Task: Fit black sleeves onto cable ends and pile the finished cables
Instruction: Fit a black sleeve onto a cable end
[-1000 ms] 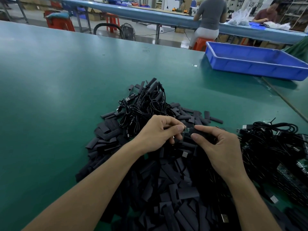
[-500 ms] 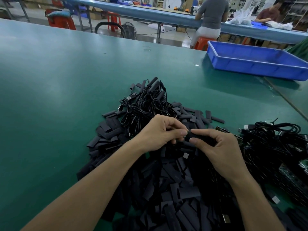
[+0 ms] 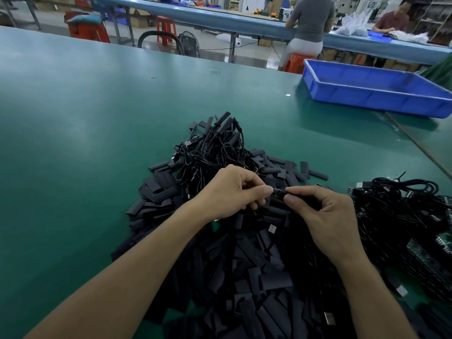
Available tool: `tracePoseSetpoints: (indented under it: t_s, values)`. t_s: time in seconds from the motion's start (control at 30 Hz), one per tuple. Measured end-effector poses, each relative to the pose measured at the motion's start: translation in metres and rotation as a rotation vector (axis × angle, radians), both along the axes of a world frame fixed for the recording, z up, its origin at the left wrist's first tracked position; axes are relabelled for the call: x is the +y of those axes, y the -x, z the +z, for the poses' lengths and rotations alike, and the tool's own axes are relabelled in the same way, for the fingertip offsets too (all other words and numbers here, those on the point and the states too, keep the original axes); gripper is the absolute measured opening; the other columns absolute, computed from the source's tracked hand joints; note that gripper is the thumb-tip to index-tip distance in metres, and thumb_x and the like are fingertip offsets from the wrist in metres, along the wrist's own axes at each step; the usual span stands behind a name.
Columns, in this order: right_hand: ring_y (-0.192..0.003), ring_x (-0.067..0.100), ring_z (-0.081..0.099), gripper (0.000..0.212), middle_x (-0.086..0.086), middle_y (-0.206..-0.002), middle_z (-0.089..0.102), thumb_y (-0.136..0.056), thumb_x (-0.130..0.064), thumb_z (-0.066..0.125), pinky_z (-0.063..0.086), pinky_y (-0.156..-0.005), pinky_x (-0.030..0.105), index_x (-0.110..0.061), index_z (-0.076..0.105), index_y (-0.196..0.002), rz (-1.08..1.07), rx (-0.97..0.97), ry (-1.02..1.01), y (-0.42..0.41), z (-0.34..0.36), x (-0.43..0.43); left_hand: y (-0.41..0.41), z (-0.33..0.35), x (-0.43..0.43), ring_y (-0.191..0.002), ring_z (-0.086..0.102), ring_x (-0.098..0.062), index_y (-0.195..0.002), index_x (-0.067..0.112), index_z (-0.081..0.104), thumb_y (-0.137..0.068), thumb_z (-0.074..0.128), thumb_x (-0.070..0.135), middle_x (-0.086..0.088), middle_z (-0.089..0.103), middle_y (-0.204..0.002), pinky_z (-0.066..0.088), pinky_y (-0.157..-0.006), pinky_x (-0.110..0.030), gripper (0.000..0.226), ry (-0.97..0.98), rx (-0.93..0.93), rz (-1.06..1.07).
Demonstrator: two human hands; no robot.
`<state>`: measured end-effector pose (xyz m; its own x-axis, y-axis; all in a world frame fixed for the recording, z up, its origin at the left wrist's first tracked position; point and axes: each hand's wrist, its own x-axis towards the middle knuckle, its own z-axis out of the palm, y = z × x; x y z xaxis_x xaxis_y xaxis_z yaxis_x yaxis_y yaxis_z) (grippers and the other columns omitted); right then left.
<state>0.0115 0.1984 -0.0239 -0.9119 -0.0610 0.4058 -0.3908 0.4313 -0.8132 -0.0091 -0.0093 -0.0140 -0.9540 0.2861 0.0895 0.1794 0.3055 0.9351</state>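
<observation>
My left hand [image 3: 232,192] pinches a cable end [image 3: 277,192] between thumb and forefinger. My right hand [image 3: 325,216] pinches a black sleeve [image 3: 297,197] that meets that end; most of the sleeve is hidden under the fingers. Both hands hover over a heap of loose black sleeves [image 3: 244,277] spread on the green table. A tangle of black cables [image 3: 215,152] lies just beyond my left hand. Another pile of black cables [image 3: 396,211] lies to the right of my right hand.
A blue plastic tray [image 3: 367,91] stands at the back right of the green table [image 3: 85,130]. Small circuit boards [image 3: 430,253] lie among the right-hand cables. Across the aisle, two people sit at a long blue bench [image 3: 220,18].
My hands have drawn slightly apart, so a short piece of the cable end shows between the fingertips. The view has shifted a little.
</observation>
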Motion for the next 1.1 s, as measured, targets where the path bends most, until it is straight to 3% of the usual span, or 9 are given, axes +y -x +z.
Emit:
tracePoseSetpoints:
  t_s: [0.3, 0.5, 0.67, 0.83, 1.1]
  values:
    - [-0.088, -0.007, 0.068, 0.024, -0.02, -0.092, 0.074, -0.078, -0.019, 0.082, 0.047, -0.078, 0.006, -0.029, 0.077, -0.1, 0.016, 0.008, -0.078, -0.0013, -0.0003, -0.0026, 0.0014, -0.0069, 0.0058, -0.057, 0.064, -0.003, -0.078, 0.024, 0.071, -0.096, 0.067, 0.021, 0.01, 0.072, -0.065, 0.042, -0.052, -0.008, 0.018, 0.004, 0.023, -0.009]
    - [-0.085, -0.008, 0.067, 0.022, -0.029, -0.087, 0.072, -0.082, -0.018, 0.079, 0.046, -0.074, 0.004, -0.038, 0.074, -0.091, -0.011, 0.038, -0.067, -0.0022, 0.0001, -0.0046, 0.0024, -0.0073, 0.0033, -0.061, 0.064, -0.002, -0.084, 0.022, 0.071, -0.097, 0.064, 0.016, 0.008, 0.073, -0.072, 0.042, -0.053, -0.008, 0.016, 0.014, 0.013, -0.049]
    - [-0.081, 0.0, 0.069, 0.019, -0.023, -0.084, 0.073, -0.085, -0.018, 0.076, 0.053, -0.074, 0.016, -0.037, 0.074, -0.088, -0.011, 0.025, -0.045, -0.0014, 0.0004, -0.0024, 0.0028, -0.0061, 0.0011, -0.064, 0.065, -0.001, -0.088, 0.018, 0.076, -0.096, 0.067, 0.025, 0.006, 0.075, -0.075, 0.044, -0.057, -0.009, 0.014, 0.122, 0.06, -0.023]
    - [-0.081, -0.001, 0.069, 0.018, -0.024, -0.085, 0.073, -0.082, -0.022, 0.08, 0.054, -0.074, 0.016, -0.038, 0.074, -0.09, -0.007, 0.016, -0.068, -0.001, 0.0022, -0.0037, 0.0024, -0.0073, 0.0019, -0.071, 0.069, -0.006, -0.09, 0.016, 0.076, -0.098, 0.063, 0.022, 0.007, 0.075, -0.075, 0.056, -0.073, -0.022, 0.016, 0.185, 0.109, -0.043]
    - [-0.087, -0.008, 0.066, 0.024, -0.026, -0.085, 0.071, -0.081, -0.02, 0.079, 0.046, -0.077, 0.005, -0.04, 0.073, -0.091, -0.012, 0.064, -0.116, -0.001, -0.0001, -0.0049, 0.0026, -0.0093, 0.0007, -0.072, 0.071, -0.016, -0.087, 0.015, 0.076, -0.095, 0.066, 0.024, 0.007, 0.075, -0.073, 0.06, -0.075, -0.039, 0.016, 0.125, 0.063, -0.044]
